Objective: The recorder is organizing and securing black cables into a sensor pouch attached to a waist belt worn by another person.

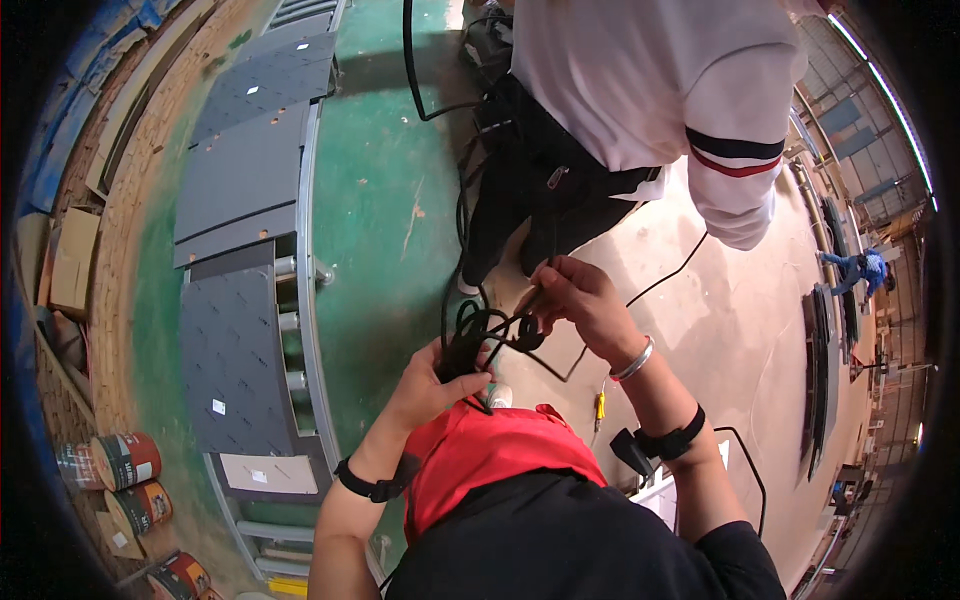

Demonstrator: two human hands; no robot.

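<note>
My left hand (432,385) is closed around a bundle of coiled black cable (478,335) held in front of my chest. My right hand (583,298) pinches a loop of the same black cable just to the right of the bundle. Strands of the cable run upward toward a person in a white top (640,80) standing right in front of me. A thin black wire (670,275) trails from my right hand across the floor. A silver bangle (634,360) is on my right wrist, and black straps are on both forearms.
A roller conveyor (300,330) carrying dark grey panels (235,340) runs along the left over the green floor (390,200). Paint cans (125,460) stand at lower left by a brick wall. More dark panels (818,370) lie at the right on the pale floor.
</note>
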